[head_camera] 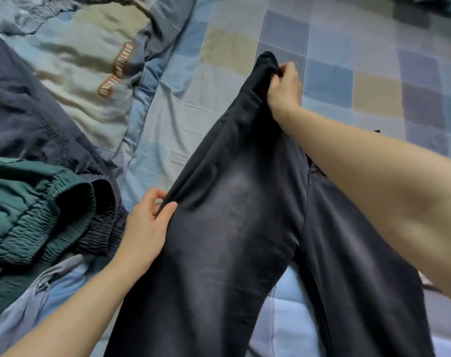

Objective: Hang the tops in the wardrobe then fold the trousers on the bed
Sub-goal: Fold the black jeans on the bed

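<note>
Faded black trousers (234, 222) stretch across the checked bed cover (330, 81), one leg running from the bottom of the view up toward the middle. My right hand (285, 90) grips the far end of that leg, bunched and lifted off the bed. My left hand (148, 222) pinches the left edge of the same leg about halfway along, thumb on top of the fabric. The second leg spreads out to the lower right under my right forearm.
To the left lie other garments: green trousers with an elastic waistband (36, 210), a dark navy piece with a zip (20, 117), and a beige-grey piece with an orange label (90, 57). A light grey garment (33, 302) sits at the lower left.
</note>
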The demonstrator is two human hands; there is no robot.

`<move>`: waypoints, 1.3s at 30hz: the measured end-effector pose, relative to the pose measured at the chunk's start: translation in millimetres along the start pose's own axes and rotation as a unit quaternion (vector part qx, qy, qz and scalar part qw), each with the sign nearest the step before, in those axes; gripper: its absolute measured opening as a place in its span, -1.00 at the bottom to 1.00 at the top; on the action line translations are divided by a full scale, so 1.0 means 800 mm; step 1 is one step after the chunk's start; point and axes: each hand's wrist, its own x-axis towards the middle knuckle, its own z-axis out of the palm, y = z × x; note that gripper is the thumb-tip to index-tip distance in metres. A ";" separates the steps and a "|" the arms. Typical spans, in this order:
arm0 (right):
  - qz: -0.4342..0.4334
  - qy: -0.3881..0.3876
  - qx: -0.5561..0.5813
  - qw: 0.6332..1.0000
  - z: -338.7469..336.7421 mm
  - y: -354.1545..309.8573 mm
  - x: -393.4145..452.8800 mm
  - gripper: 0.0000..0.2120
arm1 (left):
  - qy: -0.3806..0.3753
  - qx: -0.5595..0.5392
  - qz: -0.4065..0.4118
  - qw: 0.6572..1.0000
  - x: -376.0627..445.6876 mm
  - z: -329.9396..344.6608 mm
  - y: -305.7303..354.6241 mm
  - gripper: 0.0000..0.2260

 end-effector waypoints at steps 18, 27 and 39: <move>0.243 -0.019 -0.114 0.963 -0.217 0.270 -0.159 -0.64 | -0.004 0.316 -0.043 0.948 -0.039 0.041 -0.028 -0.34; 0.415 -0.144 -0.004 0.898 -0.321 0.375 -0.223 -0.64 | -0.172 0.404 0.196 0.877 -0.128 0.200 0.035 -0.33; 0.303 -0.156 0.018 0.940 -0.355 0.424 -0.228 -0.80 | -0.328 0.648 0.141 0.673 -0.184 0.348 0.028 -0.32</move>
